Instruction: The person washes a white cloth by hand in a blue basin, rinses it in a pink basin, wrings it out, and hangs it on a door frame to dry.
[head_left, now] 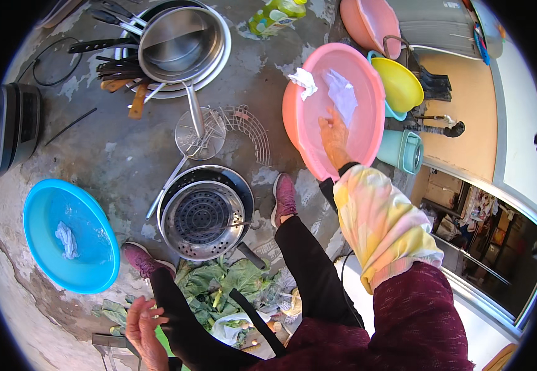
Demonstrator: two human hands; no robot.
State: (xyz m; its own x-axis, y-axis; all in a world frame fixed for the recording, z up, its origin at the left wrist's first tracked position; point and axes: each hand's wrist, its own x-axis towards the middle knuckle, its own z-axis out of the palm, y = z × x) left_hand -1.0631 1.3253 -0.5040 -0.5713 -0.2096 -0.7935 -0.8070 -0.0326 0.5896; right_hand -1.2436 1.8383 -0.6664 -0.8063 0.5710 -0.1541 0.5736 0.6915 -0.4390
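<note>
My right hand reaches over the pink basin, fingers loosely bent and apart. A pale thin cloth lies in the basin just beyond my fingertips, and I see no grip on it. Another crumpled white cloth hangs on the basin's left rim. Low in the view, my left hand is raised beside my left leg, holding nothing, its fingers spread. The blue basin on the left holds water and a twisted light cloth.
A steel colander sits in a pan between my feet. Beyond are a skimmer, a wire rack and stacked pots. Vegetable leaves litter the floor near me. A green detergent bottle and yellow bowl stand farther off.
</note>
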